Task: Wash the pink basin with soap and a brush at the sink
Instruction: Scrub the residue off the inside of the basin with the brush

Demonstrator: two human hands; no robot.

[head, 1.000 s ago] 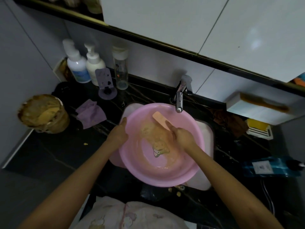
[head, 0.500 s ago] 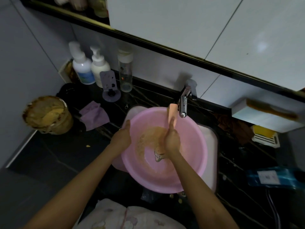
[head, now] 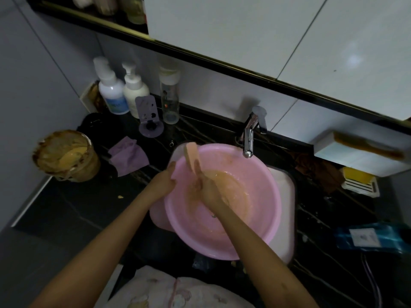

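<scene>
we scrub: left hand (head: 164, 184) grips pink basin (head: 264, 230) rim, right hand (head: 208, 187) clenches brush (head: 191, 154). we should brace rim firmly, sweep brush round whole inner wall.

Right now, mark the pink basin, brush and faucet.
pink basin (head: 264, 210), head view, right inner wall.
brush (head: 191, 153), head view, handle.
faucet (head: 248, 141), head view, spout.

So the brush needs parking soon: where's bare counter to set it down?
Freest: black stone counter left of the pink plastic basin, in front of the paste-smeared brown tub and crumpled purple cloth. Crowded: white pump bottles back left; brown rag, yellow soap dish, blue packet on the right.
</scene>
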